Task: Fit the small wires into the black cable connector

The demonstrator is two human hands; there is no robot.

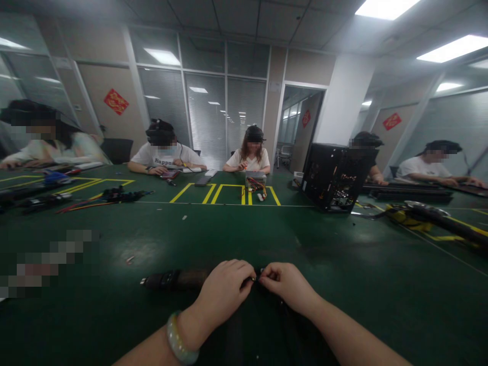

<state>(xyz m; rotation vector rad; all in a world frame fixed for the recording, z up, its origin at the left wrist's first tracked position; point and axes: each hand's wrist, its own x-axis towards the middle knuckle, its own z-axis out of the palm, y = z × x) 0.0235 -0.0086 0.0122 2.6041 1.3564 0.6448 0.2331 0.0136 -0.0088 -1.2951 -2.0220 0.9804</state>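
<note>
My left hand [229, 282] is closed in a pinch near the table's front, its fingertips turned toward the right hand. What it grips is too small and dark to name. Opposite it, only a small gap away, my right hand [286, 284] also pinches, with a small dark piece at its fingertips that I cannot make out. Behind and left of my left hand lies a dark cylindrical tool [175, 279] with a metal tip pointing left; the hand partly hides its right end. A pale bangle [179, 339] circles my left wrist.
The green table [229, 229] spreads ahead. A black computer case [330, 178] stands at the back right. Cables [118, 195] lie on the left, more wires [255, 187] at the far middle. A yellow and black item [419, 218] lies right. Several people sit around the table.
</note>
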